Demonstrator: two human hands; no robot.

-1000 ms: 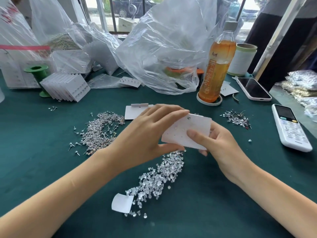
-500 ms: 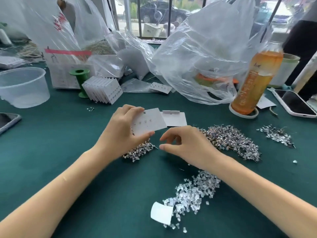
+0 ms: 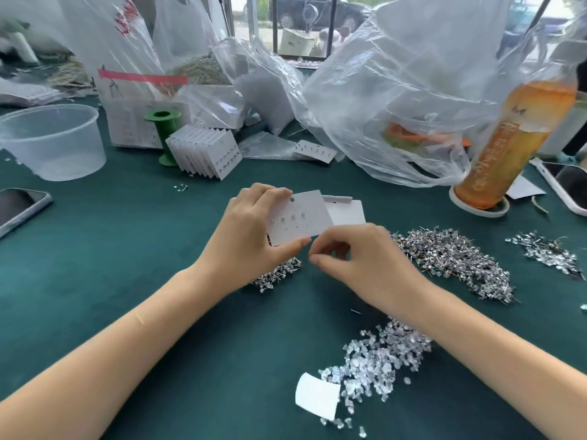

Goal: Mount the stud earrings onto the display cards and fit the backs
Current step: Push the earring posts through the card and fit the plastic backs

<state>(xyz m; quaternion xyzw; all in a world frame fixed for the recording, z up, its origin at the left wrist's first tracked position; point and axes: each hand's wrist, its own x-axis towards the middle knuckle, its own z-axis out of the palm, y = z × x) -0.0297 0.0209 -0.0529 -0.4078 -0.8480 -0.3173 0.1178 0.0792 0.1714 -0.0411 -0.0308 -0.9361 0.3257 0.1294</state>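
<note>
A clear plastic tub (image 3: 52, 141) stands at the far left of the green table (image 3: 111, 249), a phone (image 3: 19, 209) lying just before it. A green spool (image 3: 165, 134) stands beside crumpled plastic bags (image 3: 397, 100). An orange drink bottle (image 3: 514, 144) rises at the right, another phone (image 3: 568, 185) beyond it.

Red lettering runs up the white plastic bag (image 3: 127, 36) at the back left, too creased to read; the orange drink bottle (image 3: 521, 144) carries pale vertical characters on its label, too blurred to make out
</note>
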